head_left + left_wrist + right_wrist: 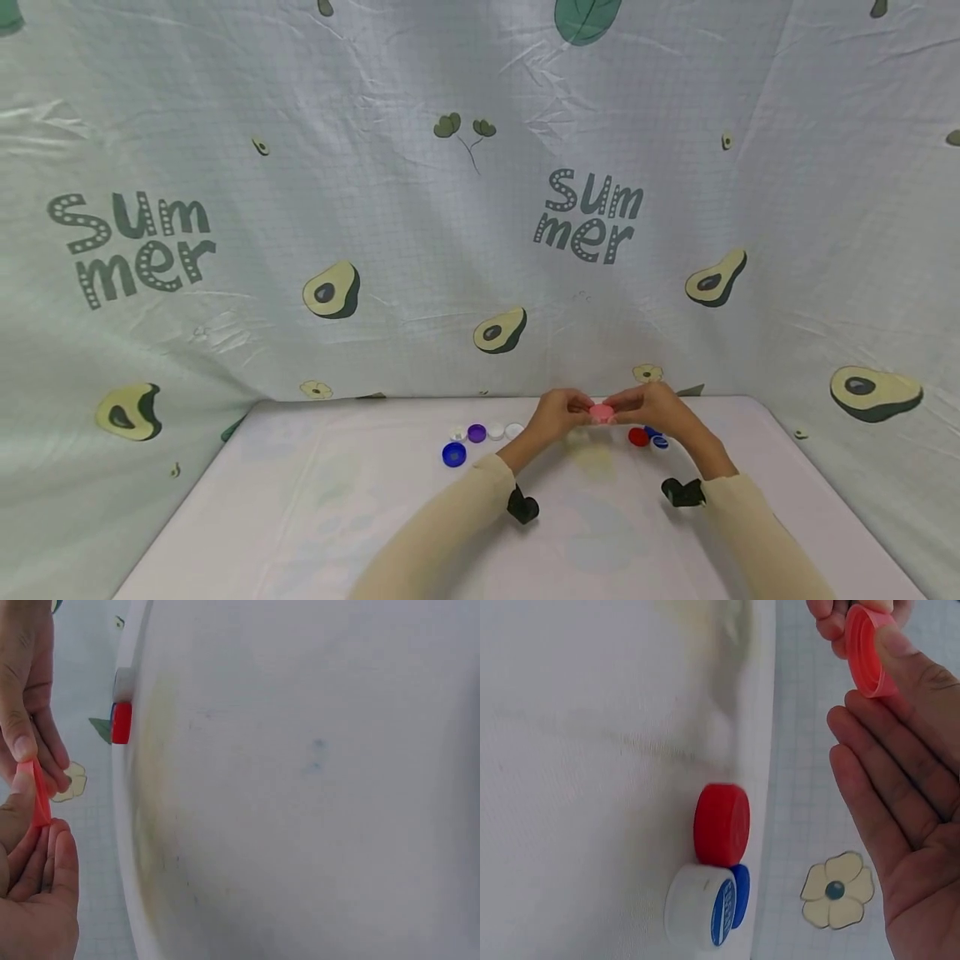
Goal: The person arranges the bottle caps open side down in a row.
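Between both hands, lifted above the table's far edge, is a pink bottle cap [602, 412]. My left hand [555, 416] pinches its left side, and my right hand [658, 407] pinches the right side between thumb and fingers. In the right wrist view the ridged hollow inside of the pink cap [864, 654] shows, with the right thumb on its rim. The left wrist view has the pink cap [40, 801] nearly edge-on, with thumbs and fingers of both hands on it.
Beside the right hand on the table lie a red cap [721, 825], a blue cap [741, 896] and a white cap [694, 907] with a blue top. Left of the left hand are a blue cap [453, 454], a purple cap [476, 432] and several white caps. A printed curtain hangs behind.
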Demonstrator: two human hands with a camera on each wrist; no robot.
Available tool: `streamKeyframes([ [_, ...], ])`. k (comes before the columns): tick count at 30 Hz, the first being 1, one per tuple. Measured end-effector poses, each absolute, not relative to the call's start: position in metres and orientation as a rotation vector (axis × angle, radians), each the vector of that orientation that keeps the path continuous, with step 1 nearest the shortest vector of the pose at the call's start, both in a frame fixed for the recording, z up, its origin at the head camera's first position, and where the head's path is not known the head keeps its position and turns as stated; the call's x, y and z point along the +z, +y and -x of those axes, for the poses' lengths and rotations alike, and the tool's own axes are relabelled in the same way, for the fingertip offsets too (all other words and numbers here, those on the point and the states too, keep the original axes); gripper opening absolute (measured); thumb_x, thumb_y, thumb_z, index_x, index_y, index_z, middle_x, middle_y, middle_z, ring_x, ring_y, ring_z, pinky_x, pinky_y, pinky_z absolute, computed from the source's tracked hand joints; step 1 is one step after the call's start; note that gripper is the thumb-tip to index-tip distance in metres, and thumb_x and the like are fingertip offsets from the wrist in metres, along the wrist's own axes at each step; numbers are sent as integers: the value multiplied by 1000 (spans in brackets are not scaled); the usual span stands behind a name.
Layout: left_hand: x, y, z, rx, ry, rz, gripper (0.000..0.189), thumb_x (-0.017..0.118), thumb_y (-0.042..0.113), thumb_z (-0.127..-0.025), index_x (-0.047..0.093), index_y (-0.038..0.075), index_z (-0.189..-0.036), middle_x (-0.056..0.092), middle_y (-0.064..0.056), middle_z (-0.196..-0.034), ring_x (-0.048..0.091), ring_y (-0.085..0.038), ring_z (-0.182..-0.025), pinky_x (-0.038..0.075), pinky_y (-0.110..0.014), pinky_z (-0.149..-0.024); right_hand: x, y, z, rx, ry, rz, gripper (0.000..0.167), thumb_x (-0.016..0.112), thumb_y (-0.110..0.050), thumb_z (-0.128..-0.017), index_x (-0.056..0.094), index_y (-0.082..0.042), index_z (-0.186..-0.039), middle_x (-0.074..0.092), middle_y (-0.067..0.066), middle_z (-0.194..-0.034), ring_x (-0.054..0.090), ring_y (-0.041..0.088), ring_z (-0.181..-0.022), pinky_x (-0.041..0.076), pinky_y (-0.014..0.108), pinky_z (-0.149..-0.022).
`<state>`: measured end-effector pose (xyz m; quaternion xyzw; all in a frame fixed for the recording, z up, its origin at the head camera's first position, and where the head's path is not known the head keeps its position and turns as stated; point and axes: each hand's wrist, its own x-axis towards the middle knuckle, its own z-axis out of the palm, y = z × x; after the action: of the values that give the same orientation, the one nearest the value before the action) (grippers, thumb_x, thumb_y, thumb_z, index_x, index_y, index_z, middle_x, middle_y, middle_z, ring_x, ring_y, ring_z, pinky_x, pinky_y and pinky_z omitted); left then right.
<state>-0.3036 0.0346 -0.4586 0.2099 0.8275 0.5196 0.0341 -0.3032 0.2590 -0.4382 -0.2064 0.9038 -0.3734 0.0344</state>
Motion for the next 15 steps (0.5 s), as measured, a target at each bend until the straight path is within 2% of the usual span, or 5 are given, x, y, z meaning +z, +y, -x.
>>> streamKeyframes([
  [10, -448, 1, 286, 1531, 2485, -798, 22, 78, 12, -91, 74, 3, -110, 75, -3, -99, 65, -4, -87, 55, -17, -80, -435, 237, 275, -1189, 2820, 627, 39, 85, -38, -82, 79, -10, -110, 78, 4, -101, 74, 21, -95, 60, 38, -80],
  [15, -445, -16, 273, 1555, 2440, -845, 22, 77, 11, -92, 74, 1, -111, 75, -7, -101, 67, -6, -88, 54, -18, -80, -439, 222, 259, -1296, 2789, 745, 38, 82, -33, -86, 75, -10, -115, 76, 2, -108, 72, 18, -99, 59, 32, -85],
])
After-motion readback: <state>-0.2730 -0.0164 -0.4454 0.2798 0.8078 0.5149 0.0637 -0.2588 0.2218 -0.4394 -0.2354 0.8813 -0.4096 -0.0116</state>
